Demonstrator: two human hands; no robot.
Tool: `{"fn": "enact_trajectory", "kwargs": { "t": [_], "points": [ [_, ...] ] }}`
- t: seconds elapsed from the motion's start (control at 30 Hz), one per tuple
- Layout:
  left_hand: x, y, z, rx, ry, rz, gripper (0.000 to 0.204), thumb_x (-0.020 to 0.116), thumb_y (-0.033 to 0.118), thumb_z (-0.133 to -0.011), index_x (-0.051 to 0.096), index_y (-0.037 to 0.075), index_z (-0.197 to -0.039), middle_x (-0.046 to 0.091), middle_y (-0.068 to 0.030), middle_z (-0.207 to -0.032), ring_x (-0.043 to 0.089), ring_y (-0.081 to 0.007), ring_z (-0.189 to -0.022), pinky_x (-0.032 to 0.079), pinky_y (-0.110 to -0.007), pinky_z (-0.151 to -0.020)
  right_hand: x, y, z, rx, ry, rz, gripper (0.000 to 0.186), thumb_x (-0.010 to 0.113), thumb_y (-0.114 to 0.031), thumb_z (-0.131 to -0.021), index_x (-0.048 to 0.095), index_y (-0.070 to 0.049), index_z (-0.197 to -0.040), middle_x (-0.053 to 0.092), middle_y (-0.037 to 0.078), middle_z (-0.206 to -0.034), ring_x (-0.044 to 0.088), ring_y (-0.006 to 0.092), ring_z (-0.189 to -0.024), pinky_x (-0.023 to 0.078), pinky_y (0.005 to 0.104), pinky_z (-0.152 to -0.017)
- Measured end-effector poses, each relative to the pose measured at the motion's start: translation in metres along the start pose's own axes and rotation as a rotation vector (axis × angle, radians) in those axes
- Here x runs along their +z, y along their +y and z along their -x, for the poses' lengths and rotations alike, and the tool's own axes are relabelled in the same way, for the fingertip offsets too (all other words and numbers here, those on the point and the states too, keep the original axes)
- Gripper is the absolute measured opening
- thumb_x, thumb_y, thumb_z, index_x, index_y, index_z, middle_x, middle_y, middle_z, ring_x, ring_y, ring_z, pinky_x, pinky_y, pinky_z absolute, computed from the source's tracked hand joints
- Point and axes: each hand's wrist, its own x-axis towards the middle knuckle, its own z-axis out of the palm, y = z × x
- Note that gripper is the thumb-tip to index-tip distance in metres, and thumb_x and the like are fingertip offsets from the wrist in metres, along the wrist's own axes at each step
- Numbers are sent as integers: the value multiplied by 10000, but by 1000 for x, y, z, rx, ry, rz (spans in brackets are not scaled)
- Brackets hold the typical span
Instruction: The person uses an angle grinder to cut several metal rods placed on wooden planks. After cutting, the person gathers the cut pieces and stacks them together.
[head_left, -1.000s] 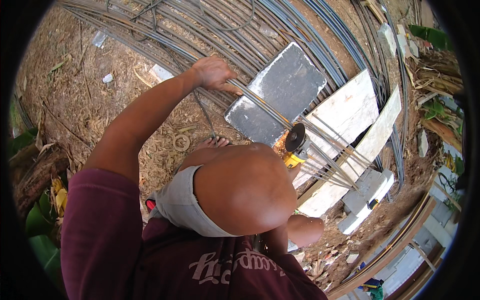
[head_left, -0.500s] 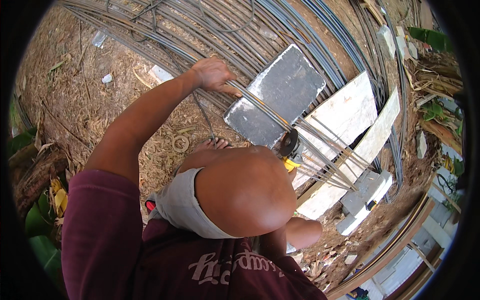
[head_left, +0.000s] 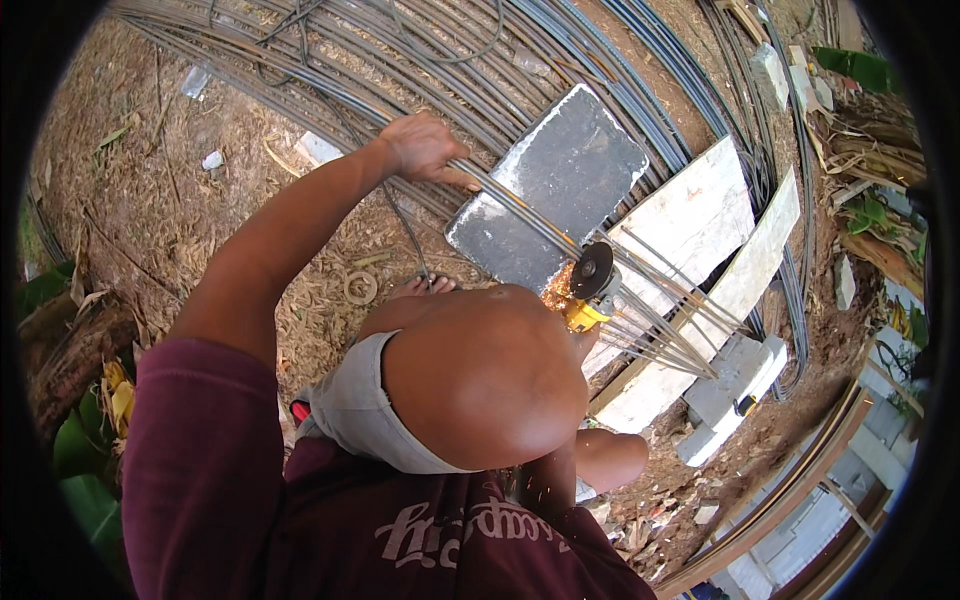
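Observation:
My left hand (head_left: 425, 148) is closed around a small bundle of steel rods (head_left: 512, 208) that slants down to the right over a dark grey slab (head_left: 575, 165). My right hand (head_left: 585, 342), mostly hidden behind my bent knee, holds a yellow angle grinder (head_left: 586, 313). Its dark disc (head_left: 592, 269) is at the bundle, just past the slab's lower right corner, and orange sparks (head_left: 558, 292) spray beside it. Beyond the disc, loose rod ends (head_left: 680, 362) fan out over white boards (head_left: 692, 200).
Many long bars (head_left: 330, 50) lie across the top. A grey block with a white face (head_left: 725, 415) and a small yellow-and-black item (head_left: 745, 405) sit at right. Banana leaves (head_left: 860, 70), timber beams (head_left: 775, 490) and debris line the right rim. A cord (head_left: 405, 225) runs by my bare foot.
The grinder disc dipped and showed no clear sparks half a second ago; now it is slightly higher and tilted, with sparks spraying again. My left hand has barely moved.

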Motion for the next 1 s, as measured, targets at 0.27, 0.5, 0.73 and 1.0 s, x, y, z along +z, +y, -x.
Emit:
{"fn": "enact_trajectory", "kwargs": {
  "t": [0.27,0.5,0.73,1.0],
  "points": [
    [-4,2,1,27,67,-6,813,424,875,-957,680,107,-879,637,-104,-622,661,-326,-635,529,-480,-636,-25,-33,6,159,-138,183,457,775,24,-778,595,-12,-1196,659,42,-961,632,154,-736,538,315,-673],
    [-27,15,2,-80,-170,-39,795,367,839,-1003,701,118,-1024,701,-155,-761,722,-348,-852,553,-514,-882,-16,-27,0,90,-151,122,451,800,1,-791,597,-7,-1194,661,47,-959,640,154,-771,542,310,-678],
    [-15,7,1,-56,-107,-7,823,368,870,-978,721,129,-1042,672,-138,-718,682,-327,-777,514,-502,-816,-16,-32,-2,87,-159,161,445,806,2,-788,602,-1,-1184,671,46,-948,642,156,-769,541,307,-680],
    [3,-2,-1,21,28,-54,836,363,888,-968,710,127,-940,594,-115,-572,619,-308,-579,494,-479,-614,-12,-29,-6,84,-136,162,445,810,2,-784,606,-6,-1179,676,46,-976,640,152,-805,543,304,-720]
  ]
}}
